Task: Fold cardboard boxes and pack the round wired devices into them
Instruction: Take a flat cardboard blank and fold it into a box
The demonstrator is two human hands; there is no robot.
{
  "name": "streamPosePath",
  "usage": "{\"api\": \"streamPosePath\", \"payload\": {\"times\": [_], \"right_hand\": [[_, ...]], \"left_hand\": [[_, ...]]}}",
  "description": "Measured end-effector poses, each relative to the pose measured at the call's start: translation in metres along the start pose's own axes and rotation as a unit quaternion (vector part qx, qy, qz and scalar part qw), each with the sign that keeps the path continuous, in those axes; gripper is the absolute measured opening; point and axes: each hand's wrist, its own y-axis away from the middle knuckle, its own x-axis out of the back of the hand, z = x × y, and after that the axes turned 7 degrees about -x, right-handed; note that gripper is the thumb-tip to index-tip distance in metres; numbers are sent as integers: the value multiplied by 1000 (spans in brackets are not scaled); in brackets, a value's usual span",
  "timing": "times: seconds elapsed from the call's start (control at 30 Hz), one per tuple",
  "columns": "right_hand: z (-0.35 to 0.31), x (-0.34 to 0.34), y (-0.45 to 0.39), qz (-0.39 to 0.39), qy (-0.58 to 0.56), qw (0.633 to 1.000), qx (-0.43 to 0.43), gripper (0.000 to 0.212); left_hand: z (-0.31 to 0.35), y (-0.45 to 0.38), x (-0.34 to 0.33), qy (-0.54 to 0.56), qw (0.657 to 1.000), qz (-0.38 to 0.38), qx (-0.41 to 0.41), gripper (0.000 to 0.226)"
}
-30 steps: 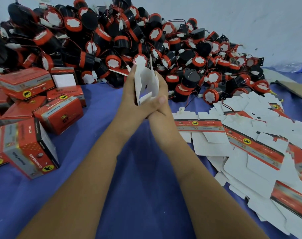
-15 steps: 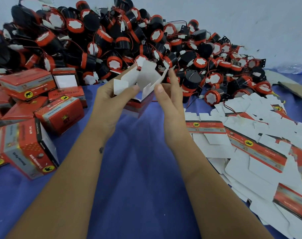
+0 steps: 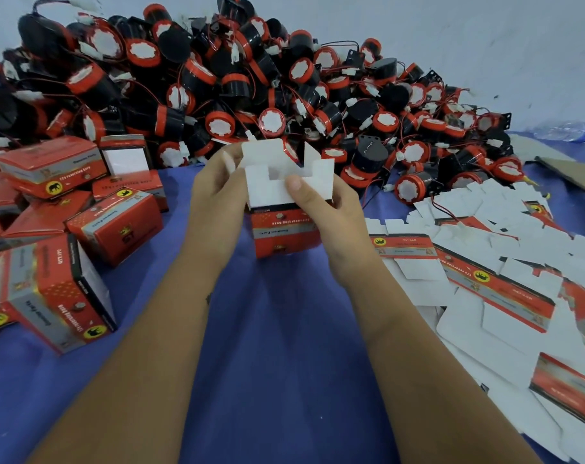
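Observation:
A small red cardboard box with white flaps standing open on top is held upright above the blue cloth at centre. My left hand grips its left side, fingers behind the flaps. My right hand grips its right side, thumb pressing on the near white flap. Behind the box a large heap of round black-and-red wired devices stretches across the back.
Folded red boxes are stacked at the left. Flat unfolded box blanks lie scattered at the right. A brown cardboard sheet and a plastic bottle sit at the far right. Blue cloth covers the table.
The flattened blank was opened into a box shape and turned upright. Both hands shifted from pressing together to holding its sides, and the right thumb came onto the near flap.

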Motion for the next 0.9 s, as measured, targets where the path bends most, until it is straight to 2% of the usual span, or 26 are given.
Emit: {"api": "streamPosePath", "payload": {"times": [0.1, 0.33, 0.53, 0.73, 0.83, 0.9], "right_hand": [[-2, -1, 0, 19, -13, 999, 28, 41], [-8, -2, 0, 36, -63, 996, 43, 42], [-1, -3, 0, 29, -76, 996, 22, 38], [0, -9, 1, 39, -95, 992, 70, 25], [1, -6, -1, 65, -74, 994, 48, 27], [1, -6, -1, 79, -68, 994, 42, 30]], "left_hand": [[4, 1, -6, -12, 999, 36, -10, 20], [3, 3, -17, 35, 999, 9, -40, 30], [-1, 4, -15, 107, 994, 14, -19, 29], [6, 2, -22, 127, 987, -16, -97, 29], [5, 3, -22, 149, 987, -36, -52, 37], [4, 4, -24, 114, 993, -27, -32, 33]]}}
